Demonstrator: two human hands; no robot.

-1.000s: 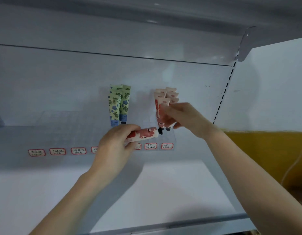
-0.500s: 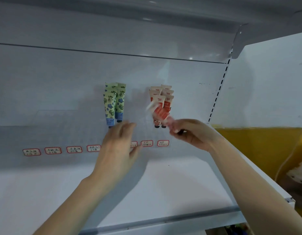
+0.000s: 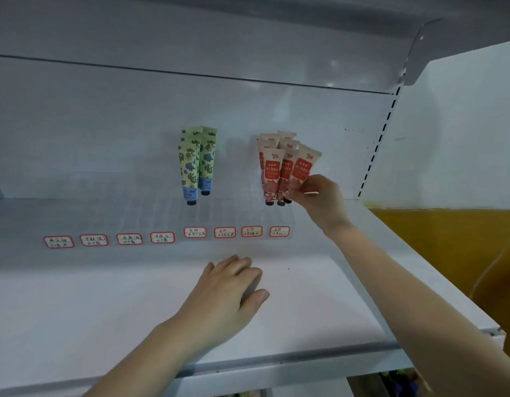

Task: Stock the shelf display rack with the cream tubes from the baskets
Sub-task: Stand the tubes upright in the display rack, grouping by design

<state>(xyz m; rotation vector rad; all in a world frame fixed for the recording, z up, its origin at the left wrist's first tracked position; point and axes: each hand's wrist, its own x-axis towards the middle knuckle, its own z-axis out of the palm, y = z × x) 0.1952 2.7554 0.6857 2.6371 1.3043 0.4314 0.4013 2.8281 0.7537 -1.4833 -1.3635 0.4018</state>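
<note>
Head view, right grip (image 3: 316, 196): thumb and fingertips pinch the lower end of one red cream tube (image 3: 304, 166). Its cap end is down, hidden behind the fingers.
Head view, held tube: leans right and touches the right side of the red tube cluster (image 3: 272, 173) standing in the clear display rack (image 3: 133, 216). Cannot tell whether its cap sits in a slot.
Head view, left grip (image 3: 228, 293): fingers loose and slightly spread, holding nothing, low over the white shelf (image 3: 319, 305), well short of the rack.
Head view, other stock: green-and-blue tubes (image 3: 197, 164) upright, further left in the rack. Red-edged labels (image 3: 195, 232) run along the front.
Head view, baskets: not in sight.
Change: a second ago the left grip held this tube sideways before the rack while the right worked at the cluster. Half a second ago the right was taking it. Now the left is emptied and dropped back.
Meaning: handover done, and the tube is at its row. Probably left to do: straighten, press down, release. The left looks free to fetch more.
Risk: a tilted tube may nudge its neighbours over.
</note>
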